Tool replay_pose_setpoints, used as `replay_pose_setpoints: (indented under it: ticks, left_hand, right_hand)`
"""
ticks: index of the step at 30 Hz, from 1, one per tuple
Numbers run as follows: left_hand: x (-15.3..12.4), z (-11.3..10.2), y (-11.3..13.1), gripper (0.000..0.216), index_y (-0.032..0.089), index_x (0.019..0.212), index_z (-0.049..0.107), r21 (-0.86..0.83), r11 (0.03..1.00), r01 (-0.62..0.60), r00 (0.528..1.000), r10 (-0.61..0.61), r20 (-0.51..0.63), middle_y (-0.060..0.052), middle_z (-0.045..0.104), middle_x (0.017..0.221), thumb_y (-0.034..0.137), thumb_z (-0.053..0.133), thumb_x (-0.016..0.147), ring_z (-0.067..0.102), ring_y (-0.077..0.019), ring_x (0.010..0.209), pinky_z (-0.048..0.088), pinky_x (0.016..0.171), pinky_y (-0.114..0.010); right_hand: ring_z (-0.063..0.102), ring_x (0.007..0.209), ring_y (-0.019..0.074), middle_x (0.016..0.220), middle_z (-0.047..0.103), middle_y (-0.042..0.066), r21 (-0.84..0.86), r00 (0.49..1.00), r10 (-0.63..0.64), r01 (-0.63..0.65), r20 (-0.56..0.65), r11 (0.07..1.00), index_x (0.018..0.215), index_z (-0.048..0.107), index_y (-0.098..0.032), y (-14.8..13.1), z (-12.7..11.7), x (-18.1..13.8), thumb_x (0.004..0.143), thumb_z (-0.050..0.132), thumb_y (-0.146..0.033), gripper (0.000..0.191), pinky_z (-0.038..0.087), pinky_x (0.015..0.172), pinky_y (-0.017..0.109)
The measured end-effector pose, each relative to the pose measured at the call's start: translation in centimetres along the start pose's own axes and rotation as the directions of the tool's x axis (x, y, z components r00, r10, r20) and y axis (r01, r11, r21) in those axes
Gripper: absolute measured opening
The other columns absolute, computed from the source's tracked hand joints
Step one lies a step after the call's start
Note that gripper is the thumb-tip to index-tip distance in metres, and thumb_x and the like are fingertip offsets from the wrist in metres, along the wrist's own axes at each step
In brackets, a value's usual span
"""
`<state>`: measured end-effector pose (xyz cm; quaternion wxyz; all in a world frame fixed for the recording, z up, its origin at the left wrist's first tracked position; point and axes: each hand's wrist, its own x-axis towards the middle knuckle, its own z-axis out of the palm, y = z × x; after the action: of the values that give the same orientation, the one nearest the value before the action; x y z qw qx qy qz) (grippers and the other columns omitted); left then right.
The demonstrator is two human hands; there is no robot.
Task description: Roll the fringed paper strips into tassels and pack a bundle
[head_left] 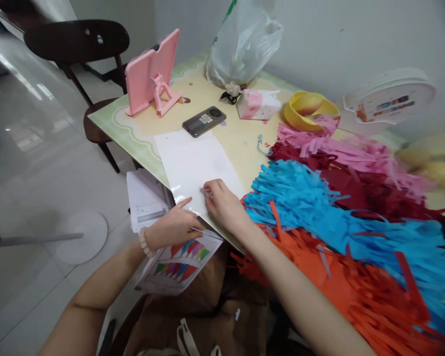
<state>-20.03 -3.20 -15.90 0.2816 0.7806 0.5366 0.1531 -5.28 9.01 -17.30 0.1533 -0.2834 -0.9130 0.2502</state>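
My left hand (175, 226), with a beaded bracelet at the wrist, is at the table's near edge. Its fingers are closed on the edge of a printed sheet (181, 264) showing colourful bunting, which hangs below the tabletop. Over the near end of a plain white sheet (202, 163), my right hand (222, 202) is curled with its fingertips pinched together. A small pale bit shows at those fingertips, too small to name. The near end of the white sheet looks glossy.
Fringed paper in orange (319, 267), blue (300, 193), dark red (352, 188) and pink (352, 153) covers the table's right side. Beyond are a phone (203, 121), pink stand (152, 74), tissue pack (258, 105), yellow bowl (296, 116) and plastic bag (241, 49). A chair (77, 42) stands left.
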Motion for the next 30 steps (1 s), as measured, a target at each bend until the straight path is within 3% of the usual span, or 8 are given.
replay_pose_setpoints:
  ticks: [5, 13, 22, 26, 28, 30]
  left_hand:
    - [0.0, 0.0, 0.1, 0.016, 0.022, 0.087, 0.076, -0.003, 1.0, -0.002, 1.0, 0.002, -0.005, 0.001, 0.077, 0.084, 0.025, 0.061, 0.092, 0.07, -0.014, 0.079, 0.013, 0.123, -0.051]
    - [0.1, -0.1, 0.2, 0.018, 0.022, 0.089, 0.076, -0.033, 0.999, 0.011, 1.0, -0.01, 0.004, 0.001, 0.078, 0.089, 0.025, 0.059, 0.094, 0.07, -0.0143, 0.082, 0.011, 0.123, -0.051]
    - [0.0, 0.0, 0.1, 0.017, 0.022, 0.094, 0.075, -0.036, 0.999, 0.029, 0.999, -0.028, 0.021, 0.001, 0.079, 0.092, 0.025, 0.058, 0.095, 0.072, -0.0152, 0.085, 0.009, 0.123, -0.05]
    - [0.1, 0.2, 0.0, 0.015, 0.022, 0.093, 0.075, -0.045, 0.998, 0.034, 0.999, -0.034, 0.006, 0.001, 0.079, 0.092, 0.025, 0.06, 0.093, 0.072, -0.0152, 0.086, 0.009, 0.123, -0.05]
    - [0.3, 0.1, -0.1, 0.015, 0.021, 0.093, 0.075, -0.049, 0.997, 0.053, 0.999, -0.053, 0.009, 0.001, 0.08, 0.093, 0.026, 0.061, 0.092, 0.072, -0.0151, 0.085, 0.009, 0.123, -0.05]
    - [0.4, -0.1, 0.0, 0.016, 0.02, 0.096, 0.076, -0.057, 0.996, 0.067, 0.998, -0.066, 0.021, -0.001, 0.08, 0.094, 0.026, 0.062, 0.093, 0.072, -0.0153, 0.084, 0.011, 0.123, -0.05]
  right_hand:
    - [0.062, 0.096, 0.0256, 0.11, 0.057, 0.013, 0.019, 1.0, 0.001, -0.001, -0.022, 1.0, 0.108, 0.05, -0.018, 1.2, -0.6, -0.2, 0.083, 0.049, -0.007, 0.028, 0.051, 0.083, 0.037]
    - [0.06, 0.093, 0.0244, 0.109, 0.056, 0.014, 0.019, 1.0, 0.023, -0.023, -0.015, 1.0, 0.107, 0.051, -0.018, -1.1, 0.5, 1.1, 0.082, 0.039, 0.0, 0.032, 0.05, 0.082, 0.037]
    - [0.057, 0.09, 0.0255, 0.099, 0.06, 0.013, -0.026, 0.999, -0.006, 0.007, 0.037, 1.0, 0.106, 0.053, -0.016, -0.7, 1.0, 2.1, 0.073, 0.04, 0.005, 0.041, 0.048, 0.081, 0.037]
    - [0.055, 0.09, 0.0265, 0.093, 0.064, 0.01, -0.019, 0.999, -0.044, 0.045, 0.031, 0.999, 0.106, 0.055, -0.018, -0.7, 0.3, 1.6, 0.078, 0.043, 0.001, 0.035, 0.047, 0.08, 0.037]
    - [0.055, 0.092, 0.0268, 0.091, 0.065, 0.01, 0.001, 0.999, -0.036, 0.036, -0.028, 0.999, 0.105, 0.055, -0.019, -0.8, -0.8, 0.7, 0.082, 0.045, -0.003, 0.03, 0.047, 0.08, 0.038]
    - [0.057, 0.089, 0.0249, 0.09, 0.065, 0.008, 0.124, 0.986, 0.029, -0.009, -0.167, 0.992, 0.106, 0.054, -0.02, -1.0, -2.2, -0.8, 0.084, 0.05, -0.008, 0.025, 0.047, 0.079, 0.037]
